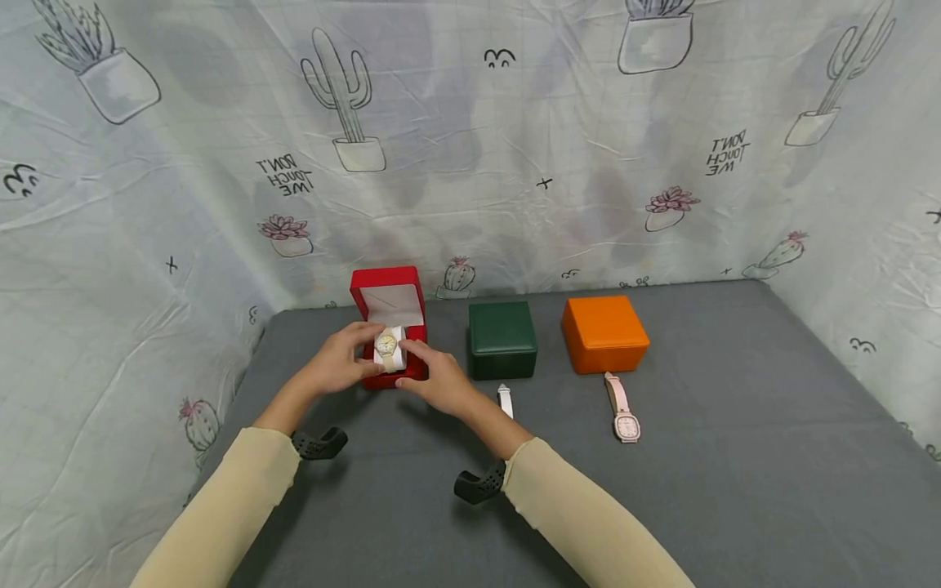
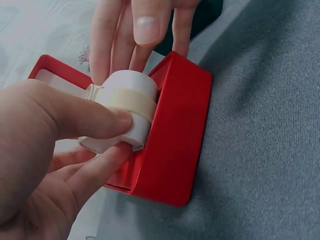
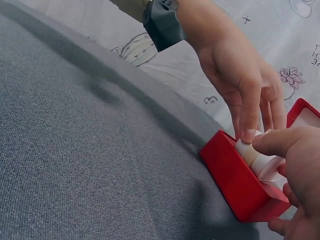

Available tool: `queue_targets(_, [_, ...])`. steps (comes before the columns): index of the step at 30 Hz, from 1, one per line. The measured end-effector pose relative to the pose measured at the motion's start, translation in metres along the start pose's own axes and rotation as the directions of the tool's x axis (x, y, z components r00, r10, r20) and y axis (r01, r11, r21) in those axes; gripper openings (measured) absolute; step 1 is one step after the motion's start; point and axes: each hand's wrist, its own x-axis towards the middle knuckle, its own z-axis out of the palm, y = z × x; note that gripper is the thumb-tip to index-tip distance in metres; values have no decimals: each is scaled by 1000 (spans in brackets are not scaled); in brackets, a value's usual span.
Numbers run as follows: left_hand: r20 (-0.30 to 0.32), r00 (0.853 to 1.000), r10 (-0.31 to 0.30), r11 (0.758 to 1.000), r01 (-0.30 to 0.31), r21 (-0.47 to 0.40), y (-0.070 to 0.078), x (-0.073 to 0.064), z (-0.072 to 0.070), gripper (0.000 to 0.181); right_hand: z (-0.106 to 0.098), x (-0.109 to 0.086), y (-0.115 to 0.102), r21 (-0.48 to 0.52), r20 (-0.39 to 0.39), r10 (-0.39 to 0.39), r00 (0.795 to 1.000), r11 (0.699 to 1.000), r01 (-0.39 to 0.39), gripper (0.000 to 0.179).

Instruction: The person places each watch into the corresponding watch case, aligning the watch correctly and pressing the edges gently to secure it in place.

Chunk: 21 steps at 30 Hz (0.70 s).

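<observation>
A wristwatch (image 1: 386,344) with a cream strap is wrapped around a white watch cushion (image 2: 127,82), tilted partly inside an open red watch box (image 1: 388,273). My left hand (image 1: 342,358) pinches the cushion and strap, its thumb (image 2: 107,122) on the strap and a finger against the cushion's end. From the other side, my right hand (image 1: 441,380) reaches over the box with fairly straight fingers beside the cushion. In the left wrist view its thumb (image 2: 148,27) hovers above the cushion, and one finger reaches the box's edge. Whether its other fingertips touch the cushion is hidden.
A closed green box (image 1: 503,340) and a closed orange box (image 1: 605,333) stand to the right on the grey tabletop (image 1: 735,441). A pink watch (image 1: 623,412) lies before the orange box. A white strap (image 1: 505,399) shows partly behind my right forearm. Printed cloth hangs behind.
</observation>
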Motion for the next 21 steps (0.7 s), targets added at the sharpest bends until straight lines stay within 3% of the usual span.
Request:
queue_targets(8, [1,1000,16,999,-16,-36,-3,-1,1,66,2,1,-3,-74,3,-12,1000,997,12,59])
queue_targets(12, [0,999,42,999,-42,7,-3,0,5,64,5,-2,-2,-154,-18,5,1000,988,-8,57])
queue_targets(21, [22,999,-22,994,20,112,-5,1,8,64,10,-2,3,-279,-29,-28,999,960,19,55])
